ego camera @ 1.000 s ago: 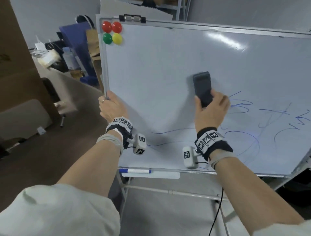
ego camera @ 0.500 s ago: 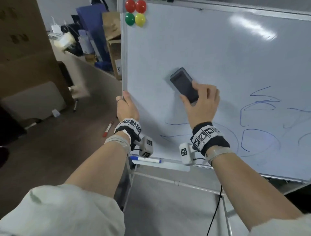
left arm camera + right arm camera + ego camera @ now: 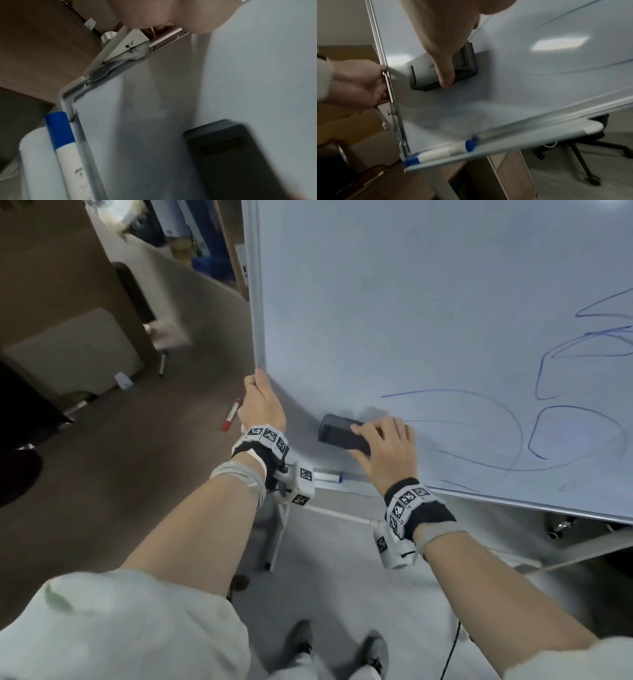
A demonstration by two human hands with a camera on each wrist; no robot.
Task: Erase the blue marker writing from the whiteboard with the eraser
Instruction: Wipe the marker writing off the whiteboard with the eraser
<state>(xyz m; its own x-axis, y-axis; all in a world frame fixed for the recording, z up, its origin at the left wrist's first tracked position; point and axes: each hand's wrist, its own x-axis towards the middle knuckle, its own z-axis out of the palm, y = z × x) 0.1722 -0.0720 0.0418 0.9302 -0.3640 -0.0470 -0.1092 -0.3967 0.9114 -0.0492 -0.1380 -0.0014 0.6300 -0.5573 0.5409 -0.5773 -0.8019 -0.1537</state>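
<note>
The whiteboard (image 3: 428, 302) stands upright on its stand, with blue marker writing (image 3: 534, 419) looping over its lower right part. My right hand (image 3: 383, 446) grips the dark eraser (image 3: 342, 436) and presses it flat on the board near the lower left corner. The right wrist view shows my thumb across the eraser (image 3: 426, 75). My left hand (image 3: 262, 405) grips the board's left frame edge (image 3: 255, 313), fingers curled behind it. In the left wrist view the eraser (image 3: 231, 155) is a blurred dark block low on the board.
A blue-capped marker (image 3: 329, 477) lies in the tray under the board's lower left corner. A red marker (image 3: 231, 415) and a dark pen (image 3: 163, 364) lie on the brown floor at left. An office chair (image 3: 583, 146) stands behind the board. My feet (image 3: 339, 652) are below.
My right hand has swept the eraser down and left from the board's middle to near the lower left corner. The blue strokes there are gone. My left hand keeps its grip on the frame.
</note>
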